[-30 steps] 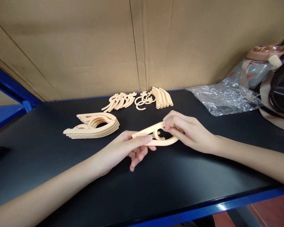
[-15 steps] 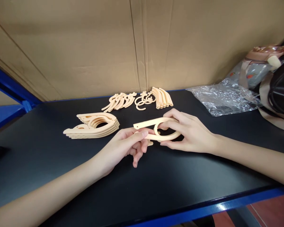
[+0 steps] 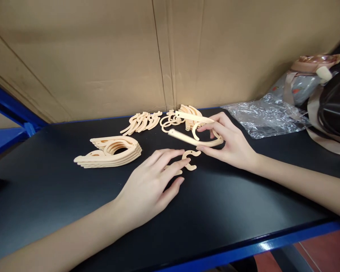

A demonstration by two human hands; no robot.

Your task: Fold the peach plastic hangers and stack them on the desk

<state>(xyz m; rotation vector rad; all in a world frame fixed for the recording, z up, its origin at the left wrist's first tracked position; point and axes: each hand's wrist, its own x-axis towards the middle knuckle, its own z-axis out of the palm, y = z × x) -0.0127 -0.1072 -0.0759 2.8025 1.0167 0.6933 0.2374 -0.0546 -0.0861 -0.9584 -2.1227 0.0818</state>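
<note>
My right hand [image 3: 229,141] grips a cream folding hanger [image 3: 187,138] at its hook end, lifted off the black table with its two arms pointing left. Low over the tabletop, my left hand [image 3: 153,177] has its fingers spread. Its fingertips reach a small cream curved piece [image 3: 190,166] lying on the table; whether they press on it I cannot tell. Part of another cream piece [image 3: 179,172] shows under the left fingers. To the left lies a neat stack of folded cream hangers [image 3: 110,153].
At the back lie several cream curved pieces [image 3: 143,122], thin hooks [image 3: 170,120] and straighter arms [image 3: 191,113]. Clear plastic wrap [image 3: 260,117], a bottle [image 3: 303,83] and a black bag [image 3: 336,105] occupy the right. Cardboard [image 3: 102,56] stands behind the black table [image 3: 215,219].
My left hand has let go of the hanger and dropped to the small pieces on the table. The right hand has raised the hanger up and away, uncovering the curved piece.
</note>
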